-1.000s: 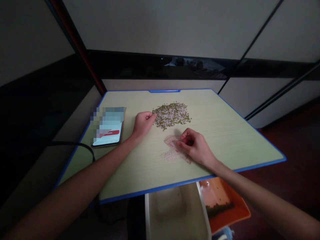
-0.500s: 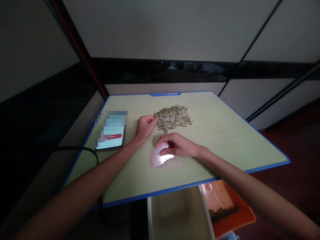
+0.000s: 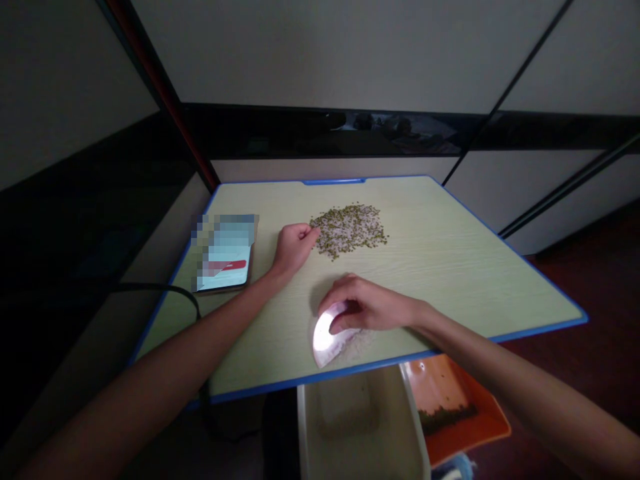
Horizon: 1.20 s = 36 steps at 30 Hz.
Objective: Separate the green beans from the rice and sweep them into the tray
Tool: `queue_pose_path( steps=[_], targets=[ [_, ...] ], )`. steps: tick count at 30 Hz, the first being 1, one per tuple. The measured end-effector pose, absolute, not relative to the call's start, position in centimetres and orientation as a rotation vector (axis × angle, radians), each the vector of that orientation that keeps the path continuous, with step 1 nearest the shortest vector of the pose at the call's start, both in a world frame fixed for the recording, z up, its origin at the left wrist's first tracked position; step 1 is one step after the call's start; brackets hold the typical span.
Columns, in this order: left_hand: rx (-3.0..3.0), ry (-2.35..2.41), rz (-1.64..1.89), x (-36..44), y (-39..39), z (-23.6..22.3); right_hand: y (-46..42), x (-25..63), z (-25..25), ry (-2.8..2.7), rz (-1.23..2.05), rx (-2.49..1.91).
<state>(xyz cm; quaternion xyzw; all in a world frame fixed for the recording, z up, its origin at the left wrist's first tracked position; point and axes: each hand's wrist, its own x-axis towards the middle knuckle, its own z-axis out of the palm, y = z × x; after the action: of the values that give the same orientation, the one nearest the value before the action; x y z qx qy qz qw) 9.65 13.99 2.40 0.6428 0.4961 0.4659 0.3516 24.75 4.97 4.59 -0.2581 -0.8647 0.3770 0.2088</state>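
My right hand (image 3: pixel 367 303) grips a clear half-round protractor (image 3: pixel 324 339), which shines with reflected light close to the front edge of the folding table (image 3: pixel 450 267). Small pale grains like rice (image 3: pixel 357 343) lie along its straight side. Farther back is a spread pile of green beans mixed with white grains (image 3: pixel 350 230). My left hand (image 3: pixel 295 248) rests at the pile's left edge, fingers curled closed; what they hold, if anything, is hidden.
A lit phone or tablet (image 3: pixel 225 260) lies at the left, with a dark cable (image 3: pixel 165 288) nearby. Below the front edge are a cream bin (image 3: pixel 303 433) and an orange tub (image 3: pixel 480 433) with green beans in it. Cabinet panels (image 3: pixel 325 53) stand behind the table.
My right hand has drawn the protractor and pale grains toward the front edge, and the protractor has turned. My left hand stays by the pile. The view has shifted slightly.
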Motion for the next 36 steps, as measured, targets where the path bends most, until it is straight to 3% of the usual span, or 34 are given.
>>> queue_pose_path(
  steps=[19, 36],
  targets=[
    [1.691, 1.251, 1.232, 9.69, 14.14, 2.22, 4.45, 24.87, 4.04, -2.170, 1.379, -0.718],
    [1.692, 1.251, 1.235, 9.74, 14.06, 2.24, 4.65, 25.03, 3.75, -2.292, 1.102, -0.618]
  ],
)
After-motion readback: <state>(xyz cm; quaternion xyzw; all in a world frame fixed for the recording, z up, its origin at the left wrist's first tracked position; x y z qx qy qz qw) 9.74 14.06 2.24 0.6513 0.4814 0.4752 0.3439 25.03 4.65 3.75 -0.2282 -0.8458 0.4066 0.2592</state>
